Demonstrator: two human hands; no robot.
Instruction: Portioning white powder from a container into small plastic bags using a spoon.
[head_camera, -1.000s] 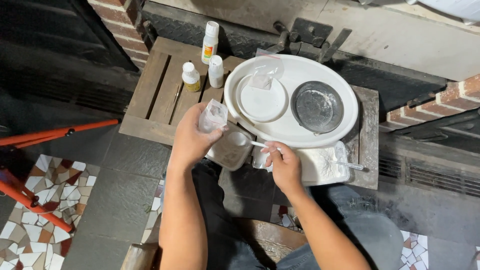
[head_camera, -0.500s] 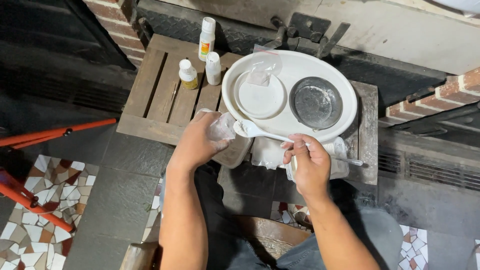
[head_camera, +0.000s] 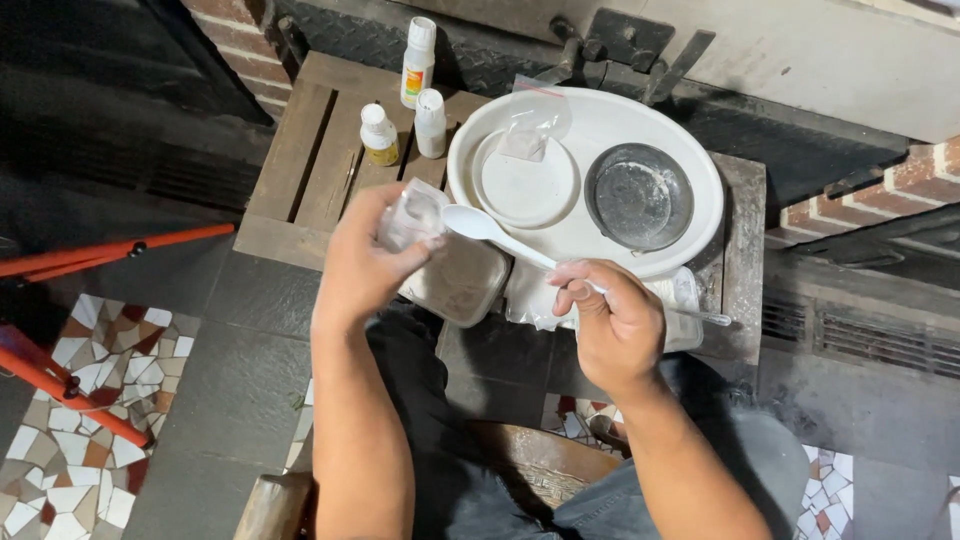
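Holding a small clear plastic bag (head_camera: 410, 215) in its curled fingers, the left hand (head_camera: 370, 255) hovers above the near edge of a wooden counter (head_camera: 300, 170). The right hand (head_camera: 615, 320) pinches the handle of a white plastic spoon (head_camera: 490, 232), its bowl touching the bag's opening. Both forearms reach up from the near edge, elbows bent. Just beneath sits a square container (head_camera: 460, 285) of brownish powder. Farther off, a white oval tray (head_camera: 690, 165) carries a white plate (head_camera: 530, 190) and a grey metal bowl (head_camera: 640, 195). Three small bottles (head_camera: 415, 100) stand to its left.
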